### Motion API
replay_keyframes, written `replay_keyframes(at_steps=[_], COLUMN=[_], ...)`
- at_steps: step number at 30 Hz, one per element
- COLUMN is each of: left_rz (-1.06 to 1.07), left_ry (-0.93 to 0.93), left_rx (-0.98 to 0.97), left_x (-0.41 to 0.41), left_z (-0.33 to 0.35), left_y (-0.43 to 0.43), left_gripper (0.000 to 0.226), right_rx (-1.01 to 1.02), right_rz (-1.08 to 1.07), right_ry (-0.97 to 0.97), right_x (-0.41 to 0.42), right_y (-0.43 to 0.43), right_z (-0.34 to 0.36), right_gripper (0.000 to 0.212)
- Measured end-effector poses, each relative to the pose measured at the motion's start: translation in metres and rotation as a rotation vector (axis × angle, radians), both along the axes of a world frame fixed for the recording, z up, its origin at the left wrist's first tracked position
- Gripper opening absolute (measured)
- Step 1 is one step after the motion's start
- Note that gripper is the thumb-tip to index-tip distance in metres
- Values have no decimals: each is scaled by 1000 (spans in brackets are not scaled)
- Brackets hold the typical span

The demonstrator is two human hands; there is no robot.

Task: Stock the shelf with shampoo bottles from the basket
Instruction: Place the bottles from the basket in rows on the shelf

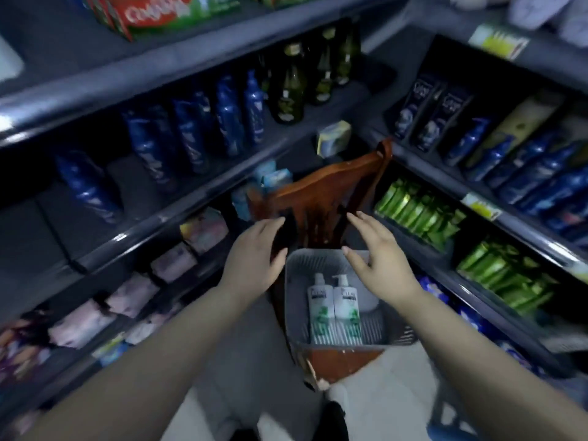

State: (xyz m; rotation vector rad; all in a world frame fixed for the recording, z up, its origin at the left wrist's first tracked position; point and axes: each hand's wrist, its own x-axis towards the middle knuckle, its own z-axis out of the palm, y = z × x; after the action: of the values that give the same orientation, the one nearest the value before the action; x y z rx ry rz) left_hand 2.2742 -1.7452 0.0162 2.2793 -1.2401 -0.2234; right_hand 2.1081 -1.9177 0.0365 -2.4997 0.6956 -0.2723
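Left grip (254, 254) and right grip (380, 259) are held wide, nothing grasped, over the far corners of the grey basket (292, 300); two white shampoo bottles (319, 310) are laid side by side inside.

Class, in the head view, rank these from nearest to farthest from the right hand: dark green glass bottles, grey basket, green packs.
1. Grey basket, directly below the right hand.
2. Green packs, right shelf.
3. Dark green glass bottles, upper back shelf.

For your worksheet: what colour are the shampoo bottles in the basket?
The shampoo bottles are white with green labels; head view.
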Motion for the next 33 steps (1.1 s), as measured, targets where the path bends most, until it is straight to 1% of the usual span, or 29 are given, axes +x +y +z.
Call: replay_keyframes(at_steps=[7, 11, 15, 19, 22, 27, 31, 33], left_rz=[69, 114, 180, 171, 226, 354, 456, 511], left_ry=[269, 375, 527, 647, 731, 836, 940, 962], left_rx=[250, 344, 386, 468, 509, 478, 432, 420], left_x=[-58, -84, -97, -95, -94, -92, -89, -88], left_z=[-104, -162, -224, -289, -331, -381, -404, -410], left_y=[-47, -70, -91, -109, -120, -130, -131, -133], left_gripper=[60, 62, 67, 74, 77, 85, 103, 108], right_rx=[201, 313, 456, 595, 662, 748, 798, 827], right_rz=[-78, -90, -152, -252, -301, -306, -370, -435], right_ry=[225, 343, 397, 485, 485, 462, 444, 417], right_x=[-55, -75, -83, -80, -72, -56, -50, -47], right_y=[-57, -76, -86, -88, -90, -86, -82, -83], right_z=[-104, -168, -241, -313, -357, -403, -425, -430], right_gripper=[61, 65, 66, 73, 76, 99, 116, 125])
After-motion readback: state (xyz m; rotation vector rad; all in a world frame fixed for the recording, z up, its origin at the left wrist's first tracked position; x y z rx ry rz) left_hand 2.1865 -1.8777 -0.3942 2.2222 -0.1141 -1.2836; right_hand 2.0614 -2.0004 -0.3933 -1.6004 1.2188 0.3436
